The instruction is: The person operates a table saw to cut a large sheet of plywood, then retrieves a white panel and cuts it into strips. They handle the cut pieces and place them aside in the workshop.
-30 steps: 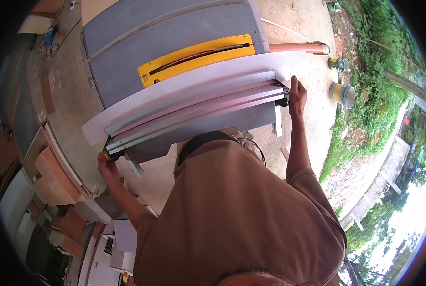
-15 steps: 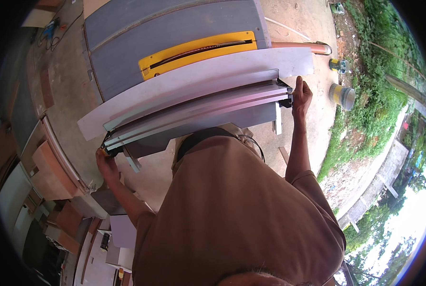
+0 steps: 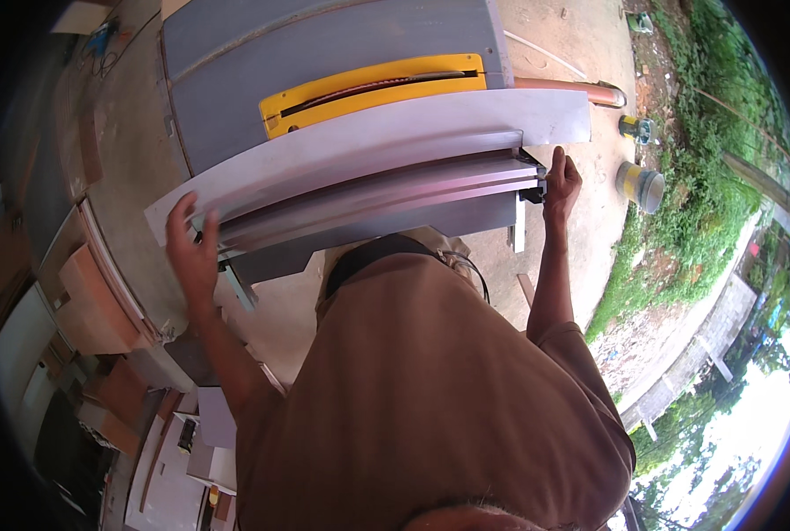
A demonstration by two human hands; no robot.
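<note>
A long metal rip fence (image 3: 386, 196) lies across the near side of a grey table saw (image 3: 222, 115), in front of my waist. Flat along its far side is a long pale board (image 3: 413, 124). Beyond the board, a dark blade shows in the slot of the yellow insert plate (image 3: 274, 113). My left hand (image 3: 191, 261) is off the fence, slightly blurred, with fingers apart over the left ends of fence and board. At the fence's right end, my right hand (image 3: 561, 188) is closed at the black end clamp (image 3: 531, 177), thumb pointing up.
An orange-brown pipe (image 3: 581, 88) runs out from the saw's far right side. Two buckets (image 3: 640, 186) stand on the ground to the right, beside green plants. Wooden panels (image 3: 94, 305) and cut boards crowd the left. A cable lies at the far left.
My left hand has let go of the fence's left end and risen up and away, its fingers opening. My right hand stays at the right end clamp. The view has shifted slightly.
</note>
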